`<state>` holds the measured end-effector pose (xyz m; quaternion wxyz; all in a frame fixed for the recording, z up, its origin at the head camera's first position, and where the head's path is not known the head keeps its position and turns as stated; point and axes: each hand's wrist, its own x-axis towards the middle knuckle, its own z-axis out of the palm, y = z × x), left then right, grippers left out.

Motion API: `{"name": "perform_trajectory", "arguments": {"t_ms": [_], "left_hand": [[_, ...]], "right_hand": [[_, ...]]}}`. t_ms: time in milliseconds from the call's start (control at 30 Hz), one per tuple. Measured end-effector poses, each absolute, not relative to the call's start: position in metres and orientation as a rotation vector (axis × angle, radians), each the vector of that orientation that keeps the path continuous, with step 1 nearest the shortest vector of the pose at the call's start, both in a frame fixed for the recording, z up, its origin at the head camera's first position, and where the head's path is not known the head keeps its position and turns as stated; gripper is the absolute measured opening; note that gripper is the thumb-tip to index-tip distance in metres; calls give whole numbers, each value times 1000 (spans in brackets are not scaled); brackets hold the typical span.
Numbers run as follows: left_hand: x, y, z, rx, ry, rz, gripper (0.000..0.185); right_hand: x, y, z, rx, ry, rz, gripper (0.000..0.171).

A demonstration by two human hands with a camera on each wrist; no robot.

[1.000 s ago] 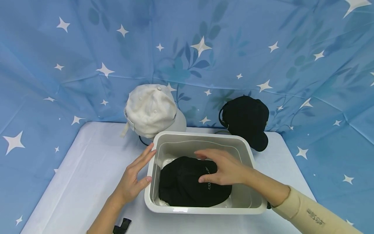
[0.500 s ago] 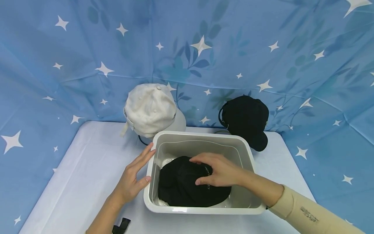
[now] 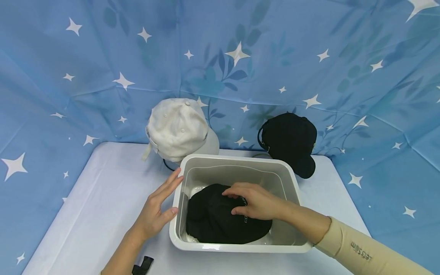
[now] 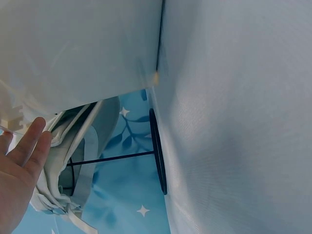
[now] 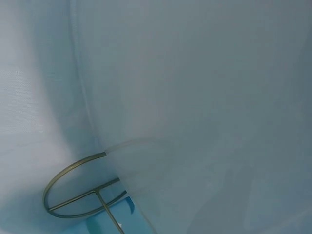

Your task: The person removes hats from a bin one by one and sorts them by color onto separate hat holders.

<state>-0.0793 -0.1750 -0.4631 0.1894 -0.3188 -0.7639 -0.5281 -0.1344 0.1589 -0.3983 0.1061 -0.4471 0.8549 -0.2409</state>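
Observation:
A black cap (image 3: 214, 217) with pale lettering lies inside a light grey plastic bin (image 3: 237, 248). Over the cap, inside the bin, hovers my right hand (image 3: 256, 200), thumb and fingers loosely curved and apart; whether the fingertips touch the fabric is hard to tell. My left hand (image 3: 156, 214) rests straight fingers against the bin's left side, near the rim. In the left wrist view, part of that hand (image 4: 17, 180) shows beside the bin wall (image 4: 73, 48). The right wrist view shows no hand, only the bin's outer wall (image 5: 204, 112) and what lies beyond.
Behind the bin stand a white cap (image 3: 178, 130) on a black wire stand (image 4: 158, 151) and another black cap (image 3: 290, 135), with a brass-coloured ring base (image 5: 73, 168) low on that side. A small black strap (image 3: 143, 265) lies at the white table's (image 3: 113, 198) front.
My right hand has shifted a little left and lower over the black cap, its fingers curving slightly more. The left hand, bin and caps stay in place.

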Motion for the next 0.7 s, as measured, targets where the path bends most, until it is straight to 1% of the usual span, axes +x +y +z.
{"name": "perform_trajectory", "arguments": {"t_ms": [167, 467, 700], "left_hand": [[-79, -175, -463, -892, -2149, -1489, 71], [-78, -175, -463, -889, -2156, -1492, 70], [-79, -174, -462, -889, -2157, -1483, 70]], "right_hand": [[-135, 159, -400, -1323, 2501, -700, 48], [-135, 158, -401, -1252, 2457, -662, 38], [-137, 160, -403, -1300, 2454, -672, 33]]}}
